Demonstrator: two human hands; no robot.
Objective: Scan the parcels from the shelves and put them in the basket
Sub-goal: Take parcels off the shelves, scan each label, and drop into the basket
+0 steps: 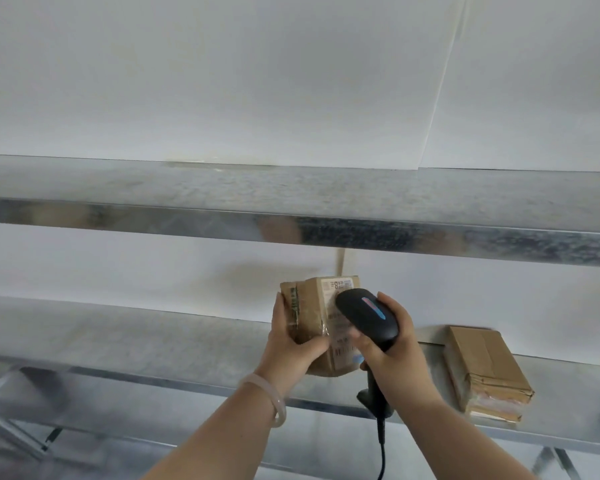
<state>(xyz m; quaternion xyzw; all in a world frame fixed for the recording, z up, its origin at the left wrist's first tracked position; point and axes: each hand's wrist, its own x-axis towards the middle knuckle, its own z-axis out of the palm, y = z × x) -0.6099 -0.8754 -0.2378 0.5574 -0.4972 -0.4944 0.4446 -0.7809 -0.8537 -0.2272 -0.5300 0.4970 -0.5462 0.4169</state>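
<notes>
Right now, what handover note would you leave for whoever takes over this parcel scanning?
Left hand grips the small brown cardboard parcel, held up in front of the grey metal shelf.
Right hand grips the black corded handheld scanner, head close to the parcel's label.
A second taped brown cardboard parcel lies on the shelf, to the right.
Basket not in view.
Left: finish this scan, put the parcel in the basket, then the second one.

bare forearms; a smooth, pale, translucent bangle (274, 393) rings the wrist of the left hand (291, 342)
</notes>
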